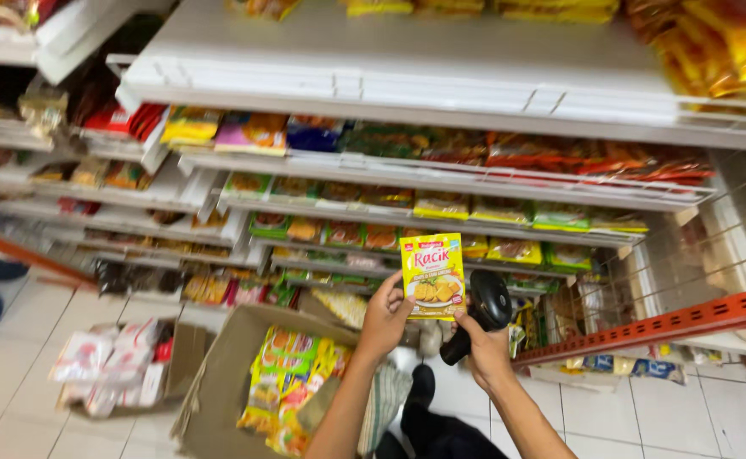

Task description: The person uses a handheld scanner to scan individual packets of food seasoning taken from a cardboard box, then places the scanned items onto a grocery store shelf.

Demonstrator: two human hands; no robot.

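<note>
Your left hand [383,323] pinches the yellow sachet [432,274]; keep it flat facing the scanner [482,313] gripped by your right hand [485,353].

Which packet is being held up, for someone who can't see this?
Start at the white shelves and drop to the two raised hands before them. The left hand and right hand, which also grips a black scanner, hold a yellow sachet. Unlike the shelved packets, it stands alone, upright in the air.

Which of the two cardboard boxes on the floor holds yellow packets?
The larger brown cardboard box below the left hand; the smaller box holds white packs.
</note>
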